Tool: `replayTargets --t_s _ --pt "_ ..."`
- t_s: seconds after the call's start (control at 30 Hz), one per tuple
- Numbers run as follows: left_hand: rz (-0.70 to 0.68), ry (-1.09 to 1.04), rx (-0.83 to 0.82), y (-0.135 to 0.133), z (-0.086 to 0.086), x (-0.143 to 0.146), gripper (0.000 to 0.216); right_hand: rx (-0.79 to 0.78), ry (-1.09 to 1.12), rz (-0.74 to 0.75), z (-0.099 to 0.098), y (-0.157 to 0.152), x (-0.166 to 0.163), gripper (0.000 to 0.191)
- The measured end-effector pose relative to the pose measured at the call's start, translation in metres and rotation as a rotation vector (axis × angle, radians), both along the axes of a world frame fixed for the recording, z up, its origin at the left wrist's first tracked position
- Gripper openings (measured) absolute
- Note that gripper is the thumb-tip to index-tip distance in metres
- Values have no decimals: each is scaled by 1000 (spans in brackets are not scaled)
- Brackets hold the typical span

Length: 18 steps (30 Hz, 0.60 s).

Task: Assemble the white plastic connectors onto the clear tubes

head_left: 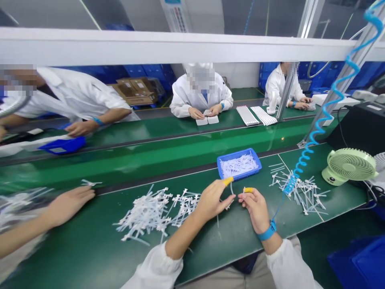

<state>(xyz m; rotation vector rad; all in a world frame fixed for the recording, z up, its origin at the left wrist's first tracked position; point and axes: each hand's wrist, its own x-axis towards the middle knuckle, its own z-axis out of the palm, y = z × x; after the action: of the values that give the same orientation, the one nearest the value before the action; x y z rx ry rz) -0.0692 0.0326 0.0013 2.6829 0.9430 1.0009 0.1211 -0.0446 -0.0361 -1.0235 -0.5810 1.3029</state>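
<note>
My left hand [211,201], with a yellow finger cot on one finger, holds a thin translucent tube [232,188] between thumb and finger. Close beside it, my right hand [255,204] has its fingertips pinched together, also with a yellow cot; a small whitish piece shows at the tips, too small to make out fully. Left of my hands lies a pile of thin tubes with white fittings [147,212]. Just beyond my hands stands a blue tray [221,173] full of small white pieces. More tubes with white fittings [303,192] are scattered to the right.
A green fan [350,164] stands at the right. A coiled blue cord [315,132] hangs down toward my right wrist strap [267,231]. A co-worker's hand [70,204] reaches in from the left to the conveyor's edge. Several people in white coats sit across the green conveyor [156,150].
</note>
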Motion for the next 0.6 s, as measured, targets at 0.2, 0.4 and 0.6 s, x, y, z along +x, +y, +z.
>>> replayTargets --t_s 0.2,0.4,0.6 --pt "153 88 -80 54 32 8 60 -7 17 -32 -3 0 2 36" --pt "100 139 -238 -2 26 -12 15 23 0 -147 -5 -3 13 42" --pt "149 290 -315 -63 -13 -14 8 26 25 -79 -7 -3 11 43"
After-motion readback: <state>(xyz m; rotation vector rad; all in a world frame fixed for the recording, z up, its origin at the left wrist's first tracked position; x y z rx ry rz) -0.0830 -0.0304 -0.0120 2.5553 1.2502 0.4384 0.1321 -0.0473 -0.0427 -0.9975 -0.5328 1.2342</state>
